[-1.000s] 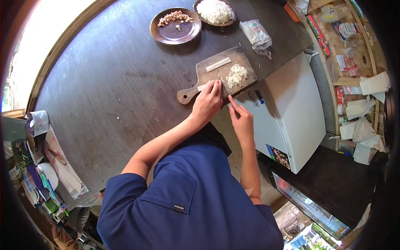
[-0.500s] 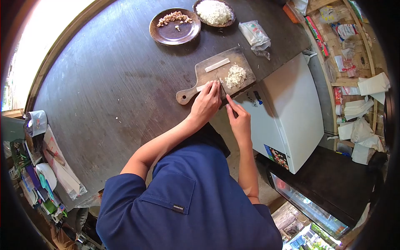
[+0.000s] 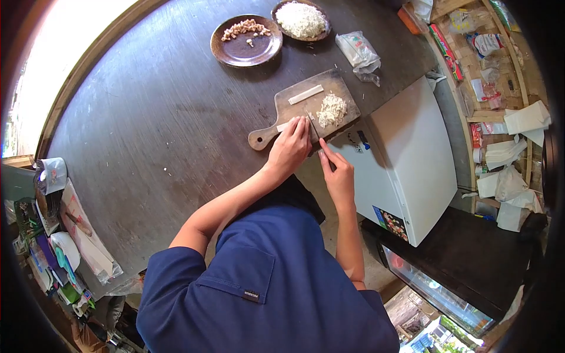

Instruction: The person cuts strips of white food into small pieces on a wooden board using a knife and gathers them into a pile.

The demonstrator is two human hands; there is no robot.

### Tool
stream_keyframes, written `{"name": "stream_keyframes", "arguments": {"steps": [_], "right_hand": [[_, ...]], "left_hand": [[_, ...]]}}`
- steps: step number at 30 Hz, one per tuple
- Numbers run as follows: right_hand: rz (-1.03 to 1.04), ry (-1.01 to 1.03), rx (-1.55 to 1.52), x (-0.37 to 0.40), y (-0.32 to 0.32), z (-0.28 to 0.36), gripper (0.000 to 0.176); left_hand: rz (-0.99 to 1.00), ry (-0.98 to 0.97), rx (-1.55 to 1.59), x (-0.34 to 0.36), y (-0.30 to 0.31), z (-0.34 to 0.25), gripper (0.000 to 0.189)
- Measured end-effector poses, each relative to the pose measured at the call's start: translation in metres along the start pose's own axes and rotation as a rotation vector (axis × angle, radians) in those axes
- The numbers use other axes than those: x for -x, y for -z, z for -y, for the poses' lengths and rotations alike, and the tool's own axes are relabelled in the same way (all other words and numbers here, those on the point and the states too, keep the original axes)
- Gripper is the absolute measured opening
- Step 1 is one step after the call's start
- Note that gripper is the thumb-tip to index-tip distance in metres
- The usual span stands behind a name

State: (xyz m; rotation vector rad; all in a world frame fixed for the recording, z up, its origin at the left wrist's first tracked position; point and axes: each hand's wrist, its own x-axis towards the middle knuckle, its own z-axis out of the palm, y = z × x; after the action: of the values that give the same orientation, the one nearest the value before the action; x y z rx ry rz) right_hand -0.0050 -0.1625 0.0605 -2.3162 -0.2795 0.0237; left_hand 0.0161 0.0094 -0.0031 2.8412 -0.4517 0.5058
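Observation:
A wooden cutting board [image 3: 300, 104] with a holed handle lies at the table's near edge. My left hand [image 3: 290, 144] presses a pale strip [image 3: 282, 126] onto its lower part, the fingers together over it. In my right hand [image 3: 338, 170] is a knife [image 3: 315, 129], its handle mostly hidden by the fingers and its blade beside my left fingertips. Another pale strip [image 3: 306, 95] lies along the board's upper part. To the right of the blade sits a heap of thin pale shreds [image 3: 332, 110].
Beyond the board are a brown plate [image 3: 247, 56] with small brown pieces, a bowl of white shreds [image 3: 301, 20] and a plastic-wrapped packet [image 3: 358, 52]. A white appliance [image 3: 412, 159] stands right of the table [image 3: 153, 117]. Cutlery and packets line its left end.
The knife blade has shifted slightly, and my right hand has moved a little with it. My left hand stays on the strip. The whole view has shifted very slightly.

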Motion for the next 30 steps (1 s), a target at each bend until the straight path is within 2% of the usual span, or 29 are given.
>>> {"name": "stream_keyframes", "arguments": {"steps": [6,8,11,13,20,22,27,29,30], "right_hand": [[0.042,-0.041,0.055,0.009,0.006,-0.002,0.038],[0.041,-0.041,0.049,0.001,0.001,-0.004,0.038],[-0.016,0.038,-0.039,-0.004,-0.003,-0.004,0.038],[0.040,-0.059,0.040,-0.001,0.004,0.005,0.037],[0.044,-0.065,0.075,-0.001,-0.003,0.002,0.038],[0.000,-0.016,0.029,-0.004,-0.010,0.002,0.040],[0.031,-0.052,0.070,0.011,0.000,0.006,0.041],[0.053,-0.084,0.073,0.010,0.007,0.007,0.040],[0.063,-0.097,0.021,0.007,0.009,0.006,0.039]], "left_hand": [[-0.005,-0.010,-0.017,0.002,-0.003,-0.002,0.056],[-0.020,0.040,0.060,0.003,-0.002,-0.002,0.056],[-0.048,0.069,0.123,0.004,-0.005,0.000,0.055],[-0.074,0.068,0.124,0.006,-0.007,0.001,0.054],[-0.087,0.107,0.208,0.005,-0.001,0.000,0.051],[-0.069,0.091,0.213,0.003,0.006,0.001,0.051],[-0.046,0.015,0.195,0.003,0.011,0.014,0.048],[0.014,0.080,0.440,0.002,0.017,0.022,0.047],[0.023,0.075,0.440,0.001,0.019,0.026,0.047]]}}
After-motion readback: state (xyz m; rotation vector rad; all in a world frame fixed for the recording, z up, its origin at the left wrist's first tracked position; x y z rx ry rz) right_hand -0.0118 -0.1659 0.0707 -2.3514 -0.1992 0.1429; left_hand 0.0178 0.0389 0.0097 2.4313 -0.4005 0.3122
